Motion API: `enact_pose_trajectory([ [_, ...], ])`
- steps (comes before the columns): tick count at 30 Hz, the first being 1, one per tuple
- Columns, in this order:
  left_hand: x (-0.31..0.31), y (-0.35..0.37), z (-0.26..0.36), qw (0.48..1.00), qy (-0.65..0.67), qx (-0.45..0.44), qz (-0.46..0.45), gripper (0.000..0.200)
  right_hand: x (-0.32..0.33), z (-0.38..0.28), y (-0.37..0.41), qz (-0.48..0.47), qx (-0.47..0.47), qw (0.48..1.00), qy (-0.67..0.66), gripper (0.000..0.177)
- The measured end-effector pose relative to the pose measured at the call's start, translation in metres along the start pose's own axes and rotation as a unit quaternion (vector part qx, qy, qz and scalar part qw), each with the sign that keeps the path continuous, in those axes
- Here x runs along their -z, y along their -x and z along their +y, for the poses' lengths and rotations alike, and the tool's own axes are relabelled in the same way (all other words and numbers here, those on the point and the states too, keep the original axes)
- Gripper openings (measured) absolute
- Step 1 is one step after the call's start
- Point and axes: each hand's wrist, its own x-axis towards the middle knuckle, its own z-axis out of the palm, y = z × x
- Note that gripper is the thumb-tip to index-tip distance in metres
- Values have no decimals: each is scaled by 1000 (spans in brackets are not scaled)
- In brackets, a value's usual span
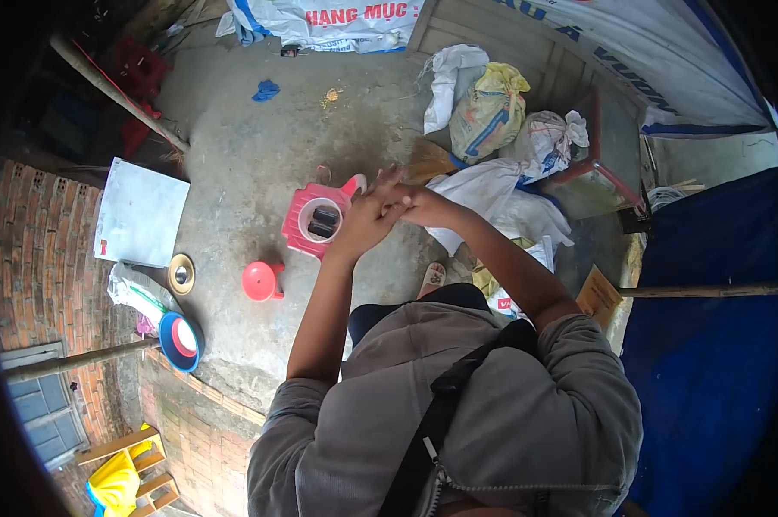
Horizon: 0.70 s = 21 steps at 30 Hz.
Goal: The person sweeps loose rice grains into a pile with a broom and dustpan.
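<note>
My left hand and my right hand meet in front of me, touching and overlapping. Their fingers look stretched out and cross over one another, and nothing shows between them. Close by on the left, a pink plastic stool bears a round, pale tub. Inside the tub lie dark, blocky objects whose kind I cannot make out. Part of the stool is covered by my left hand and forearm.
A small red stool stands on the concrete floor. Stuffed sacks, a broom and a glass-sided case are at right. At left are a white board and a blue basin. A blue tarp hangs far right.
</note>
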Motion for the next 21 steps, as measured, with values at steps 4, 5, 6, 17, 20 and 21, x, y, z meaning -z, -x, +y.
enact_pose_trajectory([
  [4, -29, -41, 8, 999, -18, -29, -23, 53, 59, 62, 29, 182, -99, 974, -91, 47],
  [5, -35, -53, 9, 998, -56, -13, -33, 56, 78, 71, 42, 188, -152, 966, -91, 50],
  [6, -42, -66, 10, 995, -93, 3, -44, 59, 99, 66, 51, 194, -205, 955, -90, 54],
  [17, -128, -236, -40, 982, -138, -47, -117, 74, 200, 197, 161, 417, -357, 831, 91, 86],
  [20, -161, -287, -84, 977, -120, -67, -160, 80, 201, 247, 191, 454, -480, 751, 17, 91],
  [21, -175, -307, -102, 975, -109, -62, -182, 82, 203, 258, 199, 458, -504, 732, 13, 94],
])
